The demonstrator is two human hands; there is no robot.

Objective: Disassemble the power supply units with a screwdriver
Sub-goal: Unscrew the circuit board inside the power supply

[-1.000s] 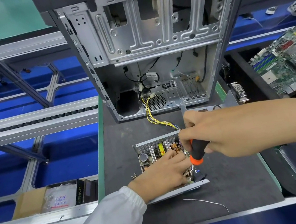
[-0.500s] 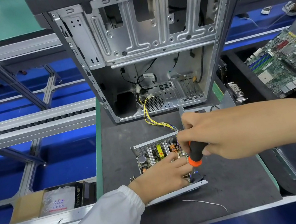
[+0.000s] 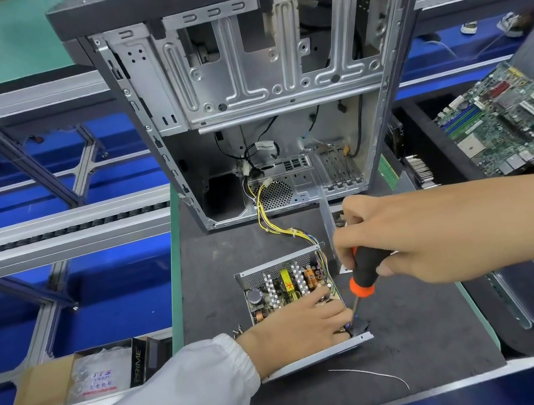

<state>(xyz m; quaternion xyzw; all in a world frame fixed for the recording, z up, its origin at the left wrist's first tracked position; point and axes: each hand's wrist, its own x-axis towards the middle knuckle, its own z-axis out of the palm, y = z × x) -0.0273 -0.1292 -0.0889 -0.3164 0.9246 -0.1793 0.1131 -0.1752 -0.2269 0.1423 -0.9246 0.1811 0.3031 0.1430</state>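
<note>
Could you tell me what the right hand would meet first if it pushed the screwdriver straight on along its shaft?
Most likely the near right corner of the power supply unit, where the screwdriver tip already sits beside the left hand; depth is unclear.

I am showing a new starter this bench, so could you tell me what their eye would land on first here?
Probably the two hands at the centre: the right hand grips a black and orange screwdriver angled down into the open power supply, which the left hand steadies on the dark mat. Behind stands a gutted computer case, with yellow wires trailing to the supply, and a green circuit board lies far right.
</note>
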